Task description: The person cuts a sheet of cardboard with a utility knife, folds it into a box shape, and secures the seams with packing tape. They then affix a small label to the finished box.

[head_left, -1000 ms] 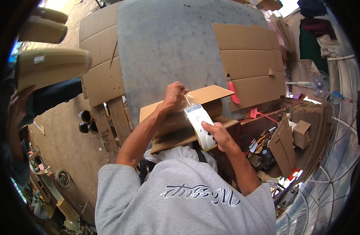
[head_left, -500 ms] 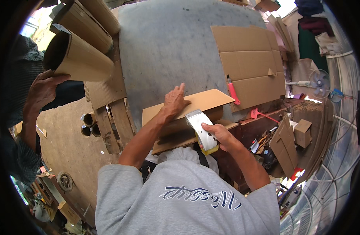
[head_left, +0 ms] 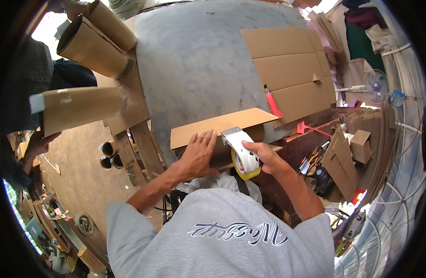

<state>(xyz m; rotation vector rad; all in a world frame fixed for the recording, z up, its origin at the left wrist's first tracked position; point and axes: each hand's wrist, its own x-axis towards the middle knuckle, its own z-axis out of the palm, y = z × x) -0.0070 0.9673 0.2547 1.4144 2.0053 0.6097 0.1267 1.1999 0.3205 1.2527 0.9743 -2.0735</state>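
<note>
My left hand (head_left: 199, 150) lies with its fingers stretched out on the near edge of a folded piece of brown cardboard (head_left: 234, 121). Wrapped in my right hand (head_left: 265, 155) is a white hand-held tape dispenser (head_left: 246, 152) carrying a yellowish roll of tape. The dispenser's metal front end meets the near side of the cardboard, right of my left hand. Under the top flap is a curved, shadowed brown surface, partly hidden by my left hand and the dispenser. The cardboard sits at the near edge of a grey tabletop (head_left: 190, 69).
A red-handled cutter (head_left: 273, 104) lies beside a flat creased cardboard sheet (head_left: 292, 69) on the right. Cardboard tubes (head_left: 95, 51) stand at the far left. Nearer, a co-worker's hand (head_left: 39, 144) is under another tube (head_left: 81, 107). Tools and scraps fill the lower right.
My left hand has slid from the top of the cardboard toward me, onto its near edge. The dispenser has shifted slightly right. The co-worker's tube has moved lower and left, away from the others.
</note>
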